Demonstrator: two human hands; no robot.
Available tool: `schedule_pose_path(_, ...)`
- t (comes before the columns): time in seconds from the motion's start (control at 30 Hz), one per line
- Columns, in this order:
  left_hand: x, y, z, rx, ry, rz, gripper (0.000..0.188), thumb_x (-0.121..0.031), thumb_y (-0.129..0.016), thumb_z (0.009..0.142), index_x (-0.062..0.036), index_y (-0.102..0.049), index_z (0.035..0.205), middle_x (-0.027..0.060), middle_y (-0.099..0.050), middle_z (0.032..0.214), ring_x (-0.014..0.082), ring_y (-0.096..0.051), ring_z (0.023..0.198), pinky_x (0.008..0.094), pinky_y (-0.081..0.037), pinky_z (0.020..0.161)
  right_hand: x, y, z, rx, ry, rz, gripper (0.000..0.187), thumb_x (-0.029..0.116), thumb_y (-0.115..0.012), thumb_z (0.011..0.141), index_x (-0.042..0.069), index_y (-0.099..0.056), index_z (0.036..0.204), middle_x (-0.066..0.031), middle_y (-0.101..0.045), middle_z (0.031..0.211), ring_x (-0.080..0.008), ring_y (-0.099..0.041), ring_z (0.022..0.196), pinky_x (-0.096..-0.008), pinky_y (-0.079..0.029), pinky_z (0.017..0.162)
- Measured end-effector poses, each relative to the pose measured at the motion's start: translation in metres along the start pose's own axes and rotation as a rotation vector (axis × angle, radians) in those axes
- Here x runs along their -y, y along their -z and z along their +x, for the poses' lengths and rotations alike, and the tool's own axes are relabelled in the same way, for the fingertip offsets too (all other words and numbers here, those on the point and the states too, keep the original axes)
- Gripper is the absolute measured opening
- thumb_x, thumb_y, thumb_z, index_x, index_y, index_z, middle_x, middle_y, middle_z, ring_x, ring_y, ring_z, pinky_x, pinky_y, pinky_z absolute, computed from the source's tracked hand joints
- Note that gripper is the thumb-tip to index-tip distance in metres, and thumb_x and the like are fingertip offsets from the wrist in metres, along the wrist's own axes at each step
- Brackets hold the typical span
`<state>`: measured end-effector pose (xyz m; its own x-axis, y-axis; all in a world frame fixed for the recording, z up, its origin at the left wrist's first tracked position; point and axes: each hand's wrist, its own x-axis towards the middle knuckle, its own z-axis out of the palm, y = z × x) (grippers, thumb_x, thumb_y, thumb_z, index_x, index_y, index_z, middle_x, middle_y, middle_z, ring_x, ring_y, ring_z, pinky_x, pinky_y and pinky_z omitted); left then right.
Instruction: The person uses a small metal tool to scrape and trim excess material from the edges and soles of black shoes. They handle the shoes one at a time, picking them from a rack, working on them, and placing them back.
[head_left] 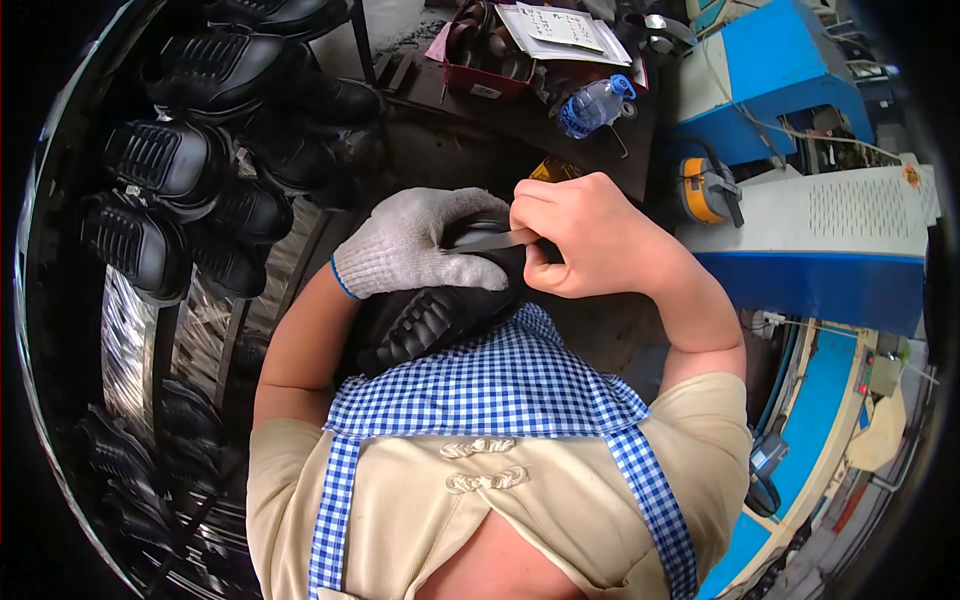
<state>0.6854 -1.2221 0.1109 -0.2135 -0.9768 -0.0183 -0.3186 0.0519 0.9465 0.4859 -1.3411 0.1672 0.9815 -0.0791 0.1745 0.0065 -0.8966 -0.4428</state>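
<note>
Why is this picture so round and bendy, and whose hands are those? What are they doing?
There is no robot here, just a person. A wide camera on their head looks down, so you see what lies below, and edges bend near the rim. The left hand wears a pale knitted glove and grips a black shoe. The bare right hand holds a thin, flat strip against it; I can't tell what the strip is. On the dark table ahead are a red box, papers and a clear bottle with a blue cap. More black shoes are at the left.
</note>
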Motion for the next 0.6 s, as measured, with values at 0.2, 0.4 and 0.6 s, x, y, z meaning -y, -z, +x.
schedule_pose_path(0.2,0.000,0.000,-0.009,0.003,0.054,-0.043,0.072,-0.054,-0.085,0.065,-0.0052,-0.067,0.115,0.0142,-0.072,0.098,0.0290,-0.070,0.092,0.0364,-0.052,0.083,-0.004,-0.013,-0.002,-0.022,-0.021,0.249,0.017,0.004,-0.064,0.063,0.002,-0.054,0.076,-0.0086,-0.056,0.074,-0.0281,-0.061,0.062,-0.0341,-0.048,0.054)
schedule_pose_path(0.4,-0.003,-0.002,-0.011,0.017,0.073,-0.054,0.069,-0.049,-0.086,0.065,-0.0049,-0.067,0.115,0.0135,-0.072,0.100,0.0266,-0.070,0.095,0.0352,-0.052,0.087,-0.007,-0.021,-0.010,-0.051,-0.021,0.340,0.017,0.004,-0.065,0.066,0.002,-0.052,0.077,-0.0099,-0.053,0.073,-0.0272,-0.058,0.062,-0.0324,-0.047,0.055)
schedule_pose_path(0.6,0.010,0.007,-0.017,-0.136,0.131,-0.218,0.073,-0.043,-0.086,0.066,-0.0011,-0.064,0.121,0.0140,-0.070,0.110,0.0242,-0.067,0.103,0.0356,-0.050,0.095,0.009,-0.020,-0.016,-0.240,-0.219,0.320,0.023,0.003,-0.068,0.083,0.001,-0.061,0.105,-0.0114,-0.059,0.088,-0.0182,-0.058,0.073,-0.0303,-0.046,0.060)
